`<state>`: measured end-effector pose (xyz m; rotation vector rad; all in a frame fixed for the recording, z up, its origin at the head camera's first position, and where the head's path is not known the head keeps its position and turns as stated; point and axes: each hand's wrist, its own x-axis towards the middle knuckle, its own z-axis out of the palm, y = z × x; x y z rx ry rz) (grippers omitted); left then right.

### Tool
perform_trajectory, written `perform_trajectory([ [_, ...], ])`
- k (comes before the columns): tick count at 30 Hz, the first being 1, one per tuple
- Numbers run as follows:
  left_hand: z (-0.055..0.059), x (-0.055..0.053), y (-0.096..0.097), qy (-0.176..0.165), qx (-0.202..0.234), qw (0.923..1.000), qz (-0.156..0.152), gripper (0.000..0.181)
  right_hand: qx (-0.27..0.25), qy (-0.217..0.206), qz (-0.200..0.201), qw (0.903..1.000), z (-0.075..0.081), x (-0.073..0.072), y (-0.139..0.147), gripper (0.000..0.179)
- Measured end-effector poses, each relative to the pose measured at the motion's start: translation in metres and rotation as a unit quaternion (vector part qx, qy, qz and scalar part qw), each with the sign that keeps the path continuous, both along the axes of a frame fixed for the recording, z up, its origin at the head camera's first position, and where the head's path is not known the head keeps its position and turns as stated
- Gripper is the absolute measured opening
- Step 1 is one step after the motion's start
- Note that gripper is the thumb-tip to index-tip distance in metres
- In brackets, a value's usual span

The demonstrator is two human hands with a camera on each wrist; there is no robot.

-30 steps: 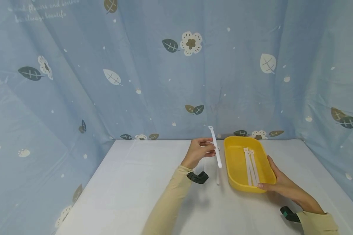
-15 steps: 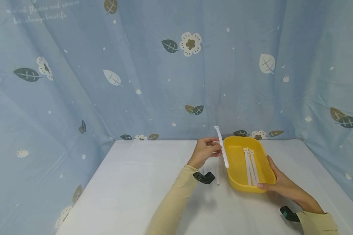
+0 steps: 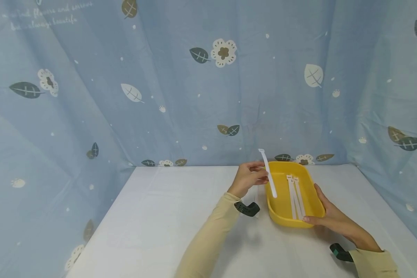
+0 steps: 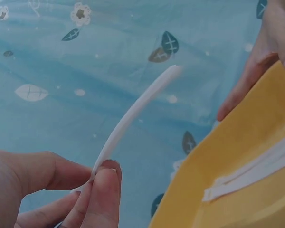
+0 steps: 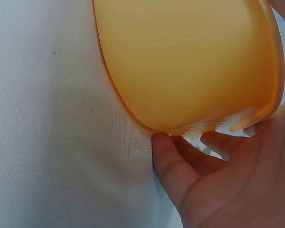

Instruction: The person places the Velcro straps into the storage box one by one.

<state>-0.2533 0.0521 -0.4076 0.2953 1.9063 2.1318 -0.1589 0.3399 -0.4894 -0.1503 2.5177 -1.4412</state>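
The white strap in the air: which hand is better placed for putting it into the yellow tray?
Probably the left hand: it pinches the white strap close to the yellow tray, while the right hand is occupied, holding that tray on the other side.

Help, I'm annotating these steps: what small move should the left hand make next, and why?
Probably shift the left hand right and lower its white strap into the yellow tray: the right hand holds the tray, and similar straps lie inside.
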Motion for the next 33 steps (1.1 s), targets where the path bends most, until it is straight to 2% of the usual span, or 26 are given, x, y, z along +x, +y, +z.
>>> perform_trajectory([
  [8,0.0,-0.001,0.013,-0.009,-0.004,0.9999,-0.003,0.032,0.005,-0.015,-0.007,0.9999,0.0,-0.001,0.001,0.129],
  [18,-0.007,-0.003,0.027,-0.006,-0.028,0.9995,0.009,0.028,0.008,-0.007,-0.007,0.9999,0.0,-0.001,-0.001,0.129],
  [27,-0.017,-0.01,0.037,-0.006,-0.028,0.9995,-0.01,0.029,0.006,-0.01,-0.009,0.9999,0.0,-0.001,-0.001,0.129],
  [33,-0.017,-0.007,0.045,-0.01,-0.036,0.9993,-0.009,0.028,0.01,-0.007,-0.011,0.9999,-0.001,-0.001,-0.001,0.129],
])
